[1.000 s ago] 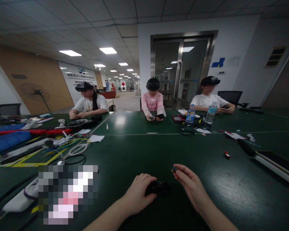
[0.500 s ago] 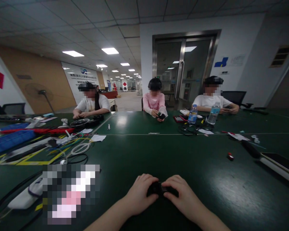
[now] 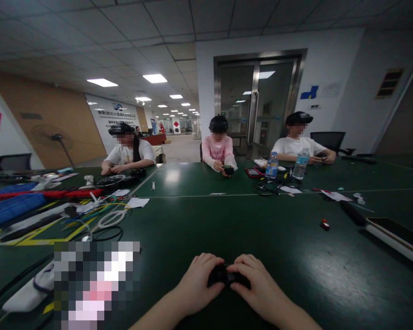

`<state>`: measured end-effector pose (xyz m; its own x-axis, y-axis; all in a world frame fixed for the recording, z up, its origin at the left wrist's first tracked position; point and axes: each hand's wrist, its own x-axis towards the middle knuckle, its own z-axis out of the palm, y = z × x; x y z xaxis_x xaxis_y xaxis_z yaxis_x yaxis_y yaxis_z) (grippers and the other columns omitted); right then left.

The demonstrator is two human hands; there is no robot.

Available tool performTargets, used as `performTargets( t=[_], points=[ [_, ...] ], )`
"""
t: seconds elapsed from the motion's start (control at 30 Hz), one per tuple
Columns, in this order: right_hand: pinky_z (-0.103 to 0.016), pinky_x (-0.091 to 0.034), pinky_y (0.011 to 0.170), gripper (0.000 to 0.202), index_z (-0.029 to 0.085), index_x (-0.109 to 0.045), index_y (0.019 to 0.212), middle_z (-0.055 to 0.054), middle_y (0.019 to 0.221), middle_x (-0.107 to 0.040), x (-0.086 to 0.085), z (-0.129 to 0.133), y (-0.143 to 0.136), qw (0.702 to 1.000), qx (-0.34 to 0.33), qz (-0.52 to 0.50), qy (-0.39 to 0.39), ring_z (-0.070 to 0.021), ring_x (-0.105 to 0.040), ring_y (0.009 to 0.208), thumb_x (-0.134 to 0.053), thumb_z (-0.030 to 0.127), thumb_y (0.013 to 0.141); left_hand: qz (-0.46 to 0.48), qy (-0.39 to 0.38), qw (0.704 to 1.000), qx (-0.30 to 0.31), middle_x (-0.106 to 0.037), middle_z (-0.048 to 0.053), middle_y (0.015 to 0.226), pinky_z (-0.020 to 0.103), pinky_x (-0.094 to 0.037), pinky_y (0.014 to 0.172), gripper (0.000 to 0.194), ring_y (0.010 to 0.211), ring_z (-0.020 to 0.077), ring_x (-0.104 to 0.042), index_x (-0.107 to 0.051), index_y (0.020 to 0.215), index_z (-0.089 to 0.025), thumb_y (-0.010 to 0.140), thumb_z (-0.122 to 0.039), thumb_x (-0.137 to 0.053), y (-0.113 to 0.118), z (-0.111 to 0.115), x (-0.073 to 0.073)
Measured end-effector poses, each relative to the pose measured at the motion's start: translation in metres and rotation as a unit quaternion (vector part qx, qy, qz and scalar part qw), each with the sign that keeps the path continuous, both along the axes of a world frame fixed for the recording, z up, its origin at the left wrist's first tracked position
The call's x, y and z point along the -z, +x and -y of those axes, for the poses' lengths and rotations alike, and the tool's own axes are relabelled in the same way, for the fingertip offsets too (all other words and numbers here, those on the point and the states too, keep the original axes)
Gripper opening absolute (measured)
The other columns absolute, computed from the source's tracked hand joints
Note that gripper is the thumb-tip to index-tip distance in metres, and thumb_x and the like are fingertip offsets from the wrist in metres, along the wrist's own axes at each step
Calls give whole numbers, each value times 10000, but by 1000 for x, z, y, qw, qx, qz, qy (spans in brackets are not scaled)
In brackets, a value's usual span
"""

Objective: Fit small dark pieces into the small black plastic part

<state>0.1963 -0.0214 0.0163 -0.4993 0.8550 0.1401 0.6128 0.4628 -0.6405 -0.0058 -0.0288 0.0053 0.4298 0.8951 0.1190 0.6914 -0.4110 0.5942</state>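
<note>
On our far left we count one blue plastic tray (image 3: pixel 15 209) with a second blue shape behind it; what the tray holds is too dim to tell. Nearer us lies one white power strip (image 3: pixel 25 289), then a coiled white cable (image 3: pixel 113 219) among thinner wires. Past them sits the first of three people (image 3: pixel 134 153) across the green table (image 3: pixel 179 220), each wearing a black headset (image 3: pixel 121 128). One slip of white paper (image 3: pixel 138 202) and one small wrench (image 3: pixel 153 185) follow.

In front of us our two hands are together on one small black object (image 3: pixel 220 274) — our left hand (image 3: pixel 200 280) gripping its left side, our right hand (image 3: pixel 253 283) gripping the other, thumbs below and fingers above. It sits at the near middle of the table; our fingers hide much of it.

Beyond, the middle person (image 3: pixel 217 147) holds a dark item in both hands. Farther right stand two plastic bottles (image 3: pixel 272 166), upright, near tangled black cables (image 3: pixel 266 185); we cannot tell how full they are. The third person (image 3: pixel 298 144) sits behind them. Last come one small red object (image 3: pixel 325 224) and one flat device with a dark screen (image 3: pixel 401 233).
</note>
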Motion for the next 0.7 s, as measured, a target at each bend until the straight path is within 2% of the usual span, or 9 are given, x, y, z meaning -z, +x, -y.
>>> performTargets(
  t=[0.17,0.33,0.53,0.7],
  points=[
    [-361,-383,944,448,312,-600,1093,-20,1150,-579,6,-2,5,999,17,-30,-18,-232,-514,1078,-667,168,673,8,-2,1000,2,-563,42,1099,354,-371,904,412,1017,220,-483,-531,1110,-232,711,-158,-603,2,1,-3],
    [-372,-383,964,403,272,-601,1104,-35,1116,-624,8,-3,9,997,24,-59,-54,-230,-542,1069,-634,193,711,44,-17,999,-1,-566,54,1063,342,-393,866,388,972,216,-502,-509,1101,-207,721,-164,-570,0,5,-5],
    [-317,-434,896,331,258,-608,1025,-16,1046,-628,0,0,4,986,-12,-144,-80,-194,-575,1000,-595,130,720,127,-72,989,21,-573,26,989,283,-437,785,390,887,179,-542,-472,1078,-214,704,-145,-560,-4,6,-3],
    [-327,-432,892,329,249,-614,985,-18,1022,-621,-2,0,4,986,-6,-148,-70,-203,-571,984,-602,104,690,166,-93,981,27,-568,46,1098,321,-418,874,495,985,203,-537,-456,1158,-220,693,-161,-615,-4,3,0]
  ],
)
